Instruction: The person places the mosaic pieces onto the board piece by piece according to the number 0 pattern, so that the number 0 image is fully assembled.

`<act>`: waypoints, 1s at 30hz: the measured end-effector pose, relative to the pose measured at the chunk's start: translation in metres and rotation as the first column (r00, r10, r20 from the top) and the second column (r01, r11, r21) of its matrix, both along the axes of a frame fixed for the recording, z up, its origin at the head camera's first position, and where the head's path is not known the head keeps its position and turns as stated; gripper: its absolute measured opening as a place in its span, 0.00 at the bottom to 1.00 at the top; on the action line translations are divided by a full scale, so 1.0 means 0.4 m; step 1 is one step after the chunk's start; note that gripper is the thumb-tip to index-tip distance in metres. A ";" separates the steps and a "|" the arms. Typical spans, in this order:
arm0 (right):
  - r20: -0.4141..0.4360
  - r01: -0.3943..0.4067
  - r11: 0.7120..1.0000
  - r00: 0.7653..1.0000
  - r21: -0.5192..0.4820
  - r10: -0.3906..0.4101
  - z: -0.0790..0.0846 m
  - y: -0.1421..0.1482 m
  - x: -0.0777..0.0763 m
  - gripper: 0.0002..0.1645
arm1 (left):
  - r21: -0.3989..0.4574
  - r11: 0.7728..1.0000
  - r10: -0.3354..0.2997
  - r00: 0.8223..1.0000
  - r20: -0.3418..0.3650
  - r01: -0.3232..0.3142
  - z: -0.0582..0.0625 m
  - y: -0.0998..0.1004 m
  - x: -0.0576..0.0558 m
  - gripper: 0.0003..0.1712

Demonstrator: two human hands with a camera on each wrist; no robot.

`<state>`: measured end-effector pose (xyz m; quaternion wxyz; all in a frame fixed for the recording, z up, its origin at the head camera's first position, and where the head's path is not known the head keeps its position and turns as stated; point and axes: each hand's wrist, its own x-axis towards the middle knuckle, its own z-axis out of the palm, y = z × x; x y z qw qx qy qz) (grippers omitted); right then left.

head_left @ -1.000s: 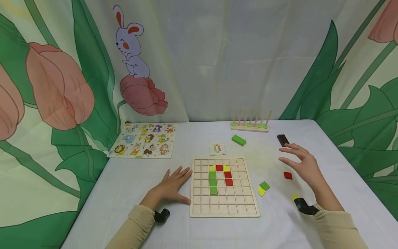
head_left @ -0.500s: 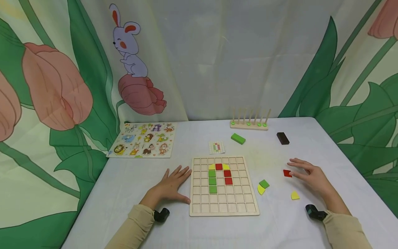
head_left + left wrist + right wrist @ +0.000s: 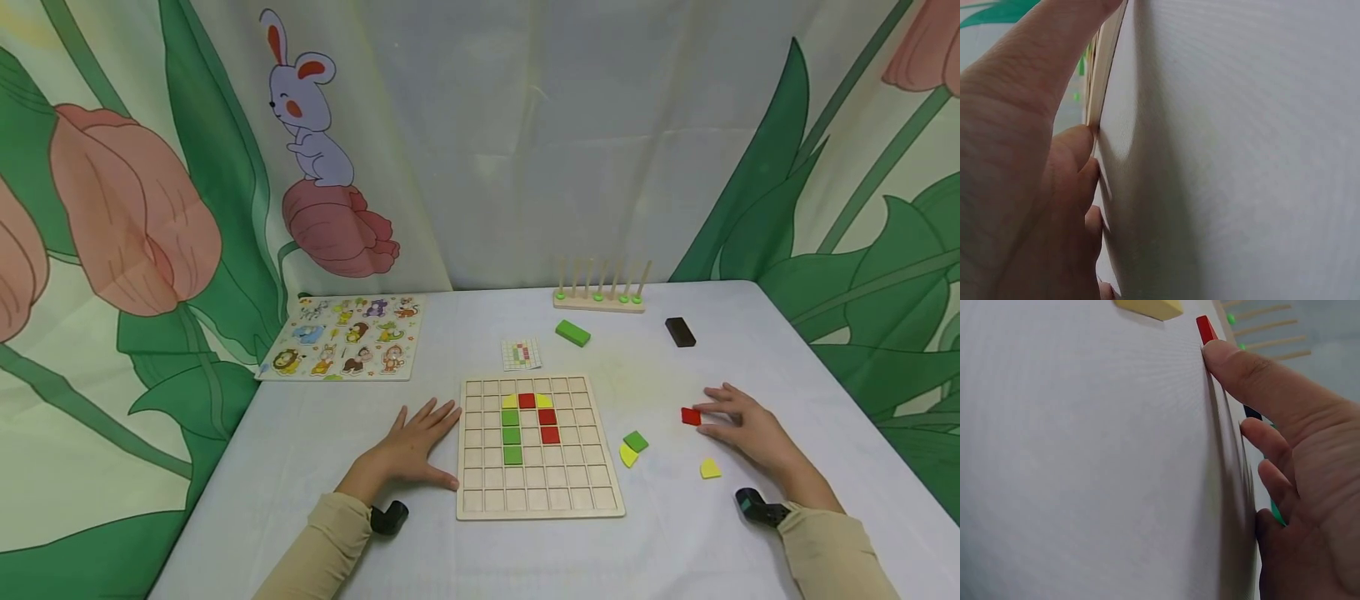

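My right hand [image 3: 757,429] pinches a small red square tile [image 3: 690,416] at its right edge, on the table right of the board. The thumb covers part of the red tile [image 3: 1205,329] in the right wrist view. With fingers spread, my left hand [image 3: 408,450] rests on the table, its thumb and index fingertips at the left edge of the wooden grid board [image 3: 487,504]. Green tiles [image 3: 512,435], red tiles [image 3: 548,417] and yellow rounded corner tiles [image 3: 543,401] form an arch shape on the board. The left wrist view shows the board's edge [image 3: 1107,65] by the fingers.
Right of the board lie a green tile [image 3: 635,441], a yellow tile [image 3: 628,456] and another yellow tile [image 3: 709,468]. Behind are a pattern card [image 3: 521,355], a green block [image 3: 573,333], a black block [image 3: 680,332], a peg rack [image 3: 598,303] and an animal puzzle [image 3: 345,337].
My right hand has come down from near the black block to the red tile and now pinches it. The left hand stays beside the board.
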<state>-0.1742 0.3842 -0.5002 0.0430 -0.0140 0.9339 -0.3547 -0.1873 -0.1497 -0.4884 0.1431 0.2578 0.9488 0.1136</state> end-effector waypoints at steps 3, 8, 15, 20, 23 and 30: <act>0.002 0.009 1.000 1.000 -0.003 -0.009 -0.002 -0.002 -0.001 0.35 | 0.006 1.000 0.005 1.000 0.003 -0.005 0.002 0.001 0.000 0.67; -0.008 0.018 1.000 1.000 -0.003 -0.018 -0.003 -0.006 -0.002 0.33 | 0.011 1.000 0.013 1.000 0.005 -0.013 0.004 0.002 -0.001 0.67; -0.039 0.023 1.000 0.999 -0.001 -0.023 -0.004 -0.008 0.001 0.31 | 0.000 1.000 0.007 1.000 0.006 -0.007 0.003 0.001 0.002 0.67; -0.052 0.011 1.000 0.999 0.013 -0.010 -0.003 -0.009 0.002 0.29 | -0.006 1.000 0.004 1.000 0.006 -0.004 0.002 0.003 0.004 0.66; -0.054 0.000 1.000 0.999 0.018 0.001 -0.003 -0.010 0.002 0.27 | -0.010 1.000 -0.001 1.000 0.008 0.001 0.003 0.003 0.005 0.66; -0.050 -0.004 0.999 0.999 0.036 0.006 -0.010 -0.009 -0.003 0.30 | -0.002 1.000 -0.003 1.000 0.002 0.003 0.005 0.003 0.005 0.66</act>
